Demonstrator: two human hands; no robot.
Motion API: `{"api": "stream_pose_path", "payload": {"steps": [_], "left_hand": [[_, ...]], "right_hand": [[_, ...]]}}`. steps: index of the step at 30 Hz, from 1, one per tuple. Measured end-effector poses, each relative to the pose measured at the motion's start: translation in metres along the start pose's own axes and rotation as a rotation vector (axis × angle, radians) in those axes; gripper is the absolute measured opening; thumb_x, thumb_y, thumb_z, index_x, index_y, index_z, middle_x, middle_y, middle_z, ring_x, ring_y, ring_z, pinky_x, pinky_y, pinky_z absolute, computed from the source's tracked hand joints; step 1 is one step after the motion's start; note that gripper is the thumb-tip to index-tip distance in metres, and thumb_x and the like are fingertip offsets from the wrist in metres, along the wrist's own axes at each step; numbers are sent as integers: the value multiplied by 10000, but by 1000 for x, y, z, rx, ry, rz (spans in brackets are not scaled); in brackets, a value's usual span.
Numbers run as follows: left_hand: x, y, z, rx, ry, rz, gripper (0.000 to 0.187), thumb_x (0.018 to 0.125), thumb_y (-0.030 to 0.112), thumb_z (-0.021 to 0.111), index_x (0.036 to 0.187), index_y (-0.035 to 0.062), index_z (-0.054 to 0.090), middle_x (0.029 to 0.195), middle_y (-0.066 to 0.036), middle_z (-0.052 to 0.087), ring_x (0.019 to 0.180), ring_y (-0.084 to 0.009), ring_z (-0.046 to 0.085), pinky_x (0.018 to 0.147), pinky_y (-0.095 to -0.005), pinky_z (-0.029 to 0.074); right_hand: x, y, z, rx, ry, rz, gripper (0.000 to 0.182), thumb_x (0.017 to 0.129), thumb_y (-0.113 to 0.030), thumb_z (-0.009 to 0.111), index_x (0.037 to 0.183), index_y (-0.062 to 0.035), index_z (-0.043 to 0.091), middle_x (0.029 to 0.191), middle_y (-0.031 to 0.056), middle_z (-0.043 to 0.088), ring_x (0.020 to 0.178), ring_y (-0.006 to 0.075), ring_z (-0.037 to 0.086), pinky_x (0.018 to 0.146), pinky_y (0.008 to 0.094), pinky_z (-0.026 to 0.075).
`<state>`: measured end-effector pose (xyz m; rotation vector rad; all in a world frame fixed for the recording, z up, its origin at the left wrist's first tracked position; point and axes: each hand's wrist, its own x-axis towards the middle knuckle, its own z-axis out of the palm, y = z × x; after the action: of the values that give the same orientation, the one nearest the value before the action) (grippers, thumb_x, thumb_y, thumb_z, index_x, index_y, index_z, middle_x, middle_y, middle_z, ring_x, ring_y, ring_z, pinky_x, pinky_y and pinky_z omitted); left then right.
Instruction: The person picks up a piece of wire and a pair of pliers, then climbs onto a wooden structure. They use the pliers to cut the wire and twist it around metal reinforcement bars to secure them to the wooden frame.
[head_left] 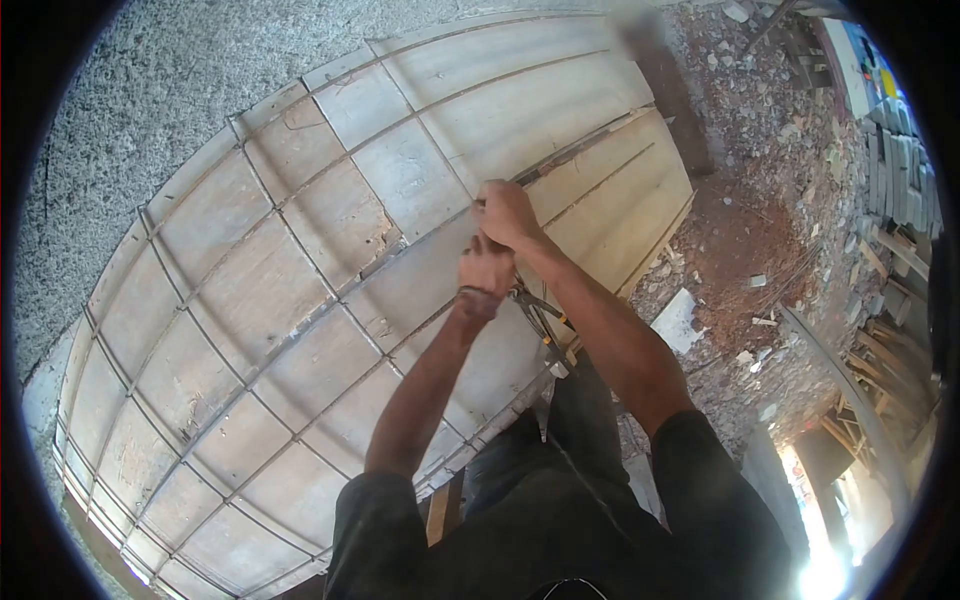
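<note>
My right hand (508,213) is closed, with its fingers bent down over a rod crossing on the pale formwork panels. Just below it, my left hand (486,268) is closed too, its knuckles right under the right hand. What the fingers pinch is hidden, and I cannot tell what it is. Thin steel reinforcing bars (298,248) run in a grid over the panels (400,180). Beside my left wrist, a pair of pincers (540,318) with dark handles and yellowish parts shows between my forearms.
Rough grey concrete (190,75) borders the panels at upper left. Broken rubble and reddish soil (745,240) cover the ground at right. A blurred upright brown shape (672,95) stands at the panels' far edge. Timber pieces (885,365) are piled at far right.
</note>
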<state>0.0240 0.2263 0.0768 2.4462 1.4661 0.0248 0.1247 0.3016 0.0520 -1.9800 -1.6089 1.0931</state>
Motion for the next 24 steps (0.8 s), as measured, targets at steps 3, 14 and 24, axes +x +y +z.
{"api": "stream_pose_path", "payload": {"steps": [3, 14, 24], "left_hand": [[10, 25, 5, -46, -147, -175, 264, 803, 166, 600, 1036, 44, 617, 882, -167, 590, 830, -353, 605, 626, -434, 525], [14, 42, -13, -250, 2, -464, 170, 897, 162, 539, 946, 0, 560, 858, -178, 596, 747, -365, 634, 580, -453, 528], [17, 41, -27, -351, 158, -520, 102, 838, 119, 599, 888, 33, 576, 877, -167, 599, 709, -397, 623, 597, -475, 508]], "right_hand": [[9, 1, -10, -43, -41, -181, 281, 796, -251, 676, 803, 30, 661, 649, 152, 618, 585, 220, 625, 611, 356, 499], [15, -5, -57, 662, -669, 639, 317, 795, -348, 759, 719, -58, 656, 630, 2, 577, 481, 89, 454, 443, 278, 358], [22, -29, -19, -296, -351, -36, 142, 740, -126, 663, 721, 14, 671, 740, 212, 678, 741, 373, 688, 676, 412, 529]]}}
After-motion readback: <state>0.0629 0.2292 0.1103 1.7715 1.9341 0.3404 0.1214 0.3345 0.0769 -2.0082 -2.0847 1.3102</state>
